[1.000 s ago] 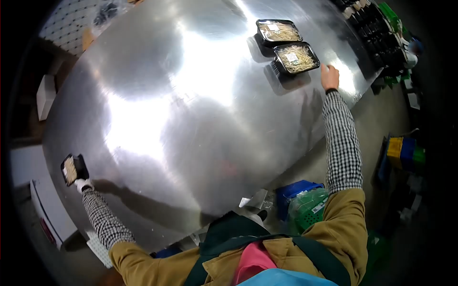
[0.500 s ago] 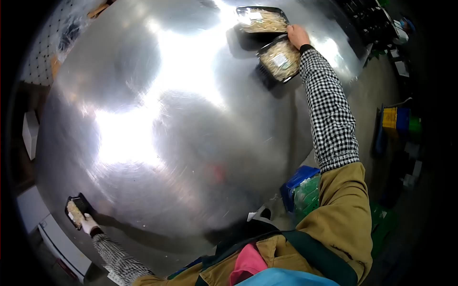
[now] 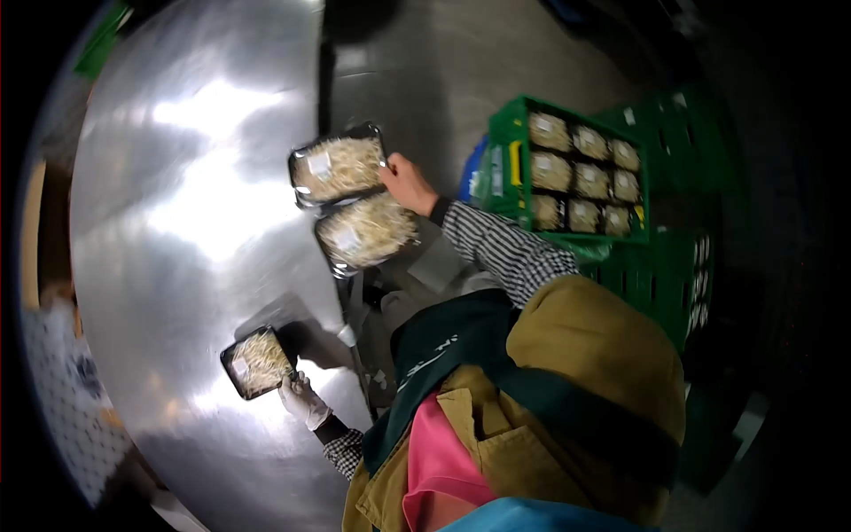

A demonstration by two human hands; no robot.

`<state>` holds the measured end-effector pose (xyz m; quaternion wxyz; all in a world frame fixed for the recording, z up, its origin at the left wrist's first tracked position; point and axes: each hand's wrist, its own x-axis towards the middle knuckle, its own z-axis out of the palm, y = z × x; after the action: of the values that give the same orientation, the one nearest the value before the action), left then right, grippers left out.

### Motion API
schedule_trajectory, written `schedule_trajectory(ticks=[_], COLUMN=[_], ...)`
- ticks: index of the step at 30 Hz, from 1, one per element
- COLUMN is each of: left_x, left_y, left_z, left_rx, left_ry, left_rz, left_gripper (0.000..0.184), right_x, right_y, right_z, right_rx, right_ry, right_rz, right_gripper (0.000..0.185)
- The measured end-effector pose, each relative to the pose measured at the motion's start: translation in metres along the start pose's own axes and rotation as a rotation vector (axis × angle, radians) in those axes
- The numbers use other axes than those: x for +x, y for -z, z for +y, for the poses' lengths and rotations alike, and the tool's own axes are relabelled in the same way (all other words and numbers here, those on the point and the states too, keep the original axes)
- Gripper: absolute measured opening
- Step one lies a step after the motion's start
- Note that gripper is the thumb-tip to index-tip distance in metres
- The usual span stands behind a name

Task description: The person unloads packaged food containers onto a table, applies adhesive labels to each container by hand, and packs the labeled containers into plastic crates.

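My right hand, bare, grips the edges of two black film-wrapped trays side by side: an upper tray and a lower tray. Both hold pale stringy produce that looks like bean sprouts, with a white label on top. They are over the right edge of the metal table, tilted toward me. In my gloved left hand is the corner of a third, smaller-looking tray with the same pale strands and a label. Its shadow falls on the tabletop beside it.
A green crate to the right holds several similar trays in rows. More green crates are below and behind it. The shiny metal table lies to the left. A cardboard piece shows past its far-left edge.
My view has turned right, bringing the filled green crate into sight. My right hand has brought its two trays off the far table toward the table's edge. The left hand still holds its tray.
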<state>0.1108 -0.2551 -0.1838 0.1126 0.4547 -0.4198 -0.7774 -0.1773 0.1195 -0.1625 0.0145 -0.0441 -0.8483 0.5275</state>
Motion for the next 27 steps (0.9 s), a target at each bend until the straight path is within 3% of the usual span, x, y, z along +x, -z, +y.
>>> schedule_trajectory(ticks=[2,6,8,11,16,17,20,22,25,27], left_x=[-0.053,-0.185,-0.209,-0.289,-0.359,-0.361,-0.364,-0.377,-0.359,-0.371], left_y=[-0.071,-0.183,-0.242,-0.310,-0.354,-0.355,-0.368,-0.383,-0.386,-0.405], left_z=[0.004,-0.034,-0.063,-0.138,-0.250,-0.275,-0.327,-0.351,-0.397,-0.396], left_rx=[0.054,0.184,0.193,0.227,0.404,0.411,0.429,0.345,0.438,0.474], left_ry=[0.003,0.062,0.228,0.386,0.501,0.492,0.441,0.389,0.330,0.551], left_rz=[-0.096,-0.426,-0.472,-0.606,-0.673,-0.663,-0.670,-0.611,-0.621,-0.610], left_gripper=[0.007,0.006,0.009,0.009,0.009,0.010,0.009,0.010,0.012,0.017], right_x=[-0.053,-0.166,-0.180,-0.222,-0.262,-0.261,-0.274,-0.272,-0.273,-0.260], right_y=[0.104,0.344,0.414,0.519,0.567,0.572,0.610,0.657,0.719,0.741], right_z=[0.009,0.020,0.048,0.103,0.206,0.196,0.239,0.230,0.255,0.262], right_rx=[-0.080,-0.223,-0.340,-0.248,-0.163,-0.007,-0.065,-0.231,-0.160,-0.182], right_ry=[0.080,-0.059,-0.192,-0.341,-0.484,-0.573,-0.451,-0.613,-0.467,-0.439], right_rz=[0.073,0.061,0.014,0.021,-0.031,-0.023,0.046,0.008,0.140,0.161], right_gripper=[0.023,0.026,0.030,0.036,0.030,0.028,0.030,0.028,0.033,0.034])
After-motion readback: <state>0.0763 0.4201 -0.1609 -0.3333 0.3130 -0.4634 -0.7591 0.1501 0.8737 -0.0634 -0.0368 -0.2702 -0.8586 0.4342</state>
